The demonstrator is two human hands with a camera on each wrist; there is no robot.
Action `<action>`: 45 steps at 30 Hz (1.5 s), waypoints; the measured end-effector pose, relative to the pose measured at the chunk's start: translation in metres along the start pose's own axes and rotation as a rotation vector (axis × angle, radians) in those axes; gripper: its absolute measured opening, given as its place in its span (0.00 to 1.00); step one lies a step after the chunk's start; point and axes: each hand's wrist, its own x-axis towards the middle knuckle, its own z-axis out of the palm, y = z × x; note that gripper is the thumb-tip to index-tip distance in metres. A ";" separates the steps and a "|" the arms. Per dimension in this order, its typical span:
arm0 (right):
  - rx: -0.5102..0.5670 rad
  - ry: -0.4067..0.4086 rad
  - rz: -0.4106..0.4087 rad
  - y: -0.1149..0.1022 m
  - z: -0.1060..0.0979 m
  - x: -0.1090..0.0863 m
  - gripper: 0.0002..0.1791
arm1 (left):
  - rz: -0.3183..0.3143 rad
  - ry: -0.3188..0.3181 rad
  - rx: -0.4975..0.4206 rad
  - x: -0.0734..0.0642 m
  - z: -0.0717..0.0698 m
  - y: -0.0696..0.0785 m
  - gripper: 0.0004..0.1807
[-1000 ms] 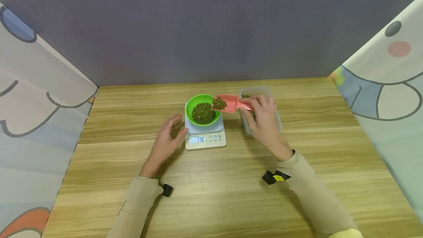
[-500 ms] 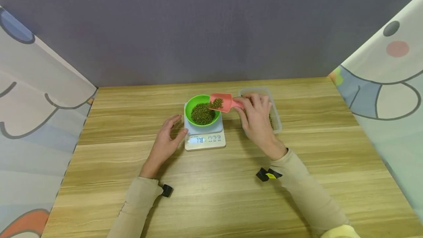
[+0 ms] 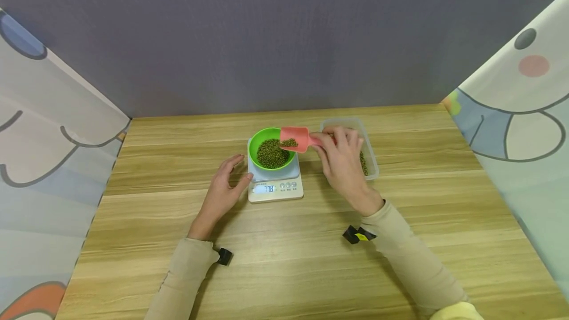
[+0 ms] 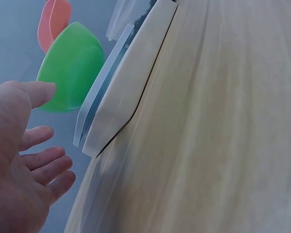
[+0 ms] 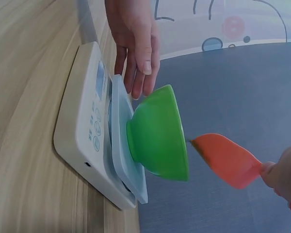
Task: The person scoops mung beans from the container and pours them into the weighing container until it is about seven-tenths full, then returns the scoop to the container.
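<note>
A green bowl (image 3: pixel 254 151) stands on a white kitchen scale (image 3: pixel 276 195) whose display reads about 77.8. Small green beans (image 3: pixel 272 154) that look like mung beans fill its bottom. By its handle my right hand (image 3: pixel 344 167) grips a pink scoop (image 3: pixel 299 135), tipped with its lip over the bowl's right rim. Some beans still lie in the scoop; in the right wrist view its lip is just above the rim, apart from it. My left hand (image 3: pixel 224 186) is held beside the scale's left side with fingers relaxed, holding nothing; the left wrist view shows the fingers spread near the bowl.
Behind and under my right hand, a clear plastic container (image 3: pixel 372 164) holds more beans. All of it stands on a wooden table (image 3: pixel 284 260), with a grey partition (image 3: pixel 284 38) along the back edge and printed cloth on both sides.
The scoop has moved left over the bowl and tilted down, and fewer beans lie in it. My left hand has stayed in place; the reading looks the same.
</note>
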 end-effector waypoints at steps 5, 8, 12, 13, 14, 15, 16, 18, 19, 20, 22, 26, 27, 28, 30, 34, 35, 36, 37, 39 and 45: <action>-0.030 0.020 -0.034 -0.001 0.002 -0.001 0.13 | -0.009 -0.002 0.006 0.000 0.000 -0.001 0.34; -0.047 0.022 -0.047 -0.001 0.003 -0.001 0.14 | -0.011 -0.004 0.008 0.000 0.000 -0.001 0.34; -0.062 0.023 -0.061 0.000 0.004 -0.003 0.11 | -0.007 -0.004 0.010 0.000 0.000 -0.001 0.34; -0.065 0.024 -0.065 0.000 0.005 -0.003 0.11 | -0.005 -0.004 0.010 0.000 0.000 -0.001 0.34; -0.068 0.026 -0.069 0.000 0.005 -0.003 0.11 | -0.004 -0.004 0.009 0.000 0.000 -0.001 0.34; -0.071 0.026 -0.073 0.000 0.005 -0.003 0.13 | -0.003 -0.003 0.010 0.000 0.000 -0.001 0.34; -0.076 0.027 -0.077 0.000 0.005 -0.004 0.13 | -0.002 -0.003 0.011 0.000 0.000 -0.001 0.34; -0.083 0.028 -0.082 0.000 0.005 -0.004 0.14 | 0.000 -0.002 0.010 0.000 0.000 -0.001 0.34; -0.089 0.025 -0.083 0.000 0.005 -0.005 0.15 | 0.001 -0.002 0.009 0.000 0.000 -0.001 0.34; -0.093 0.022 -0.083 0.000 0.005 -0.005 0.14 | 0.001 -0.002 0.008 0.000 0.000 0.000 0.34; -0.102 0.021 -0.083 0.000 0.005 -0.006 0.11 | 0.002 -0.002 0.007 0.000 0.000 0.000 0.34; -0.106 0.022 -0.084 0.000 0.004 -0.007 0.13 | -0.002 -0.004 0.007 0.000 0.000 0.000 0.34; -0.104 0.023 -0.085 0.000 0.004 -0.007 0.14 | -0.003 -0.004 0.008 0.000 0.000 0.000 0.34; -0.101 0.025 -0.087 0.000 0.004 -0.007 0.15 | -0.005 -0.004 0.007 0.000 0.000 0.000 0.34; -0.094 0.028 -0.089 0.000 0.003 -0.007 0.15 | -0.005 -0.004 0.008 0.000 0.000 0.000 0.34; -0.070 0.032 -0.086 0.002 0.004 -0.008 0.14 | -0.004 -0.002 0.007 0.000 -0.001 -0.001 0.34; -0.062 0.036 -0.084 0.002 0.004 -0.009 0.13 | -0.003 -0.002 0.007 0.000 -0.001 -0.001 0.34; -0.053 0.038 -0.079 0.003 0.004 -0.010 0.12 | -0.004 -0.002 0.008 0.000 -0.001 -0.001 0.34; -0.043 0.046 -0.075 0.004 0.004 -0.010 0.11 | -0.005 -0.003 0.007 0.000 -0.001 -0.001 0.34; -0.026 0.069 -0.060 0.006 0.003 -0.012 0.12 | -0.008 -0.002 0.008 -0.001 -0.001 -0.001 0.34; 0.017 0.130 0.023 0.022 -0.005 -0.021 0.13 | -0.001 0.003 0.010 -0.001 -0.003 -0.002 0.34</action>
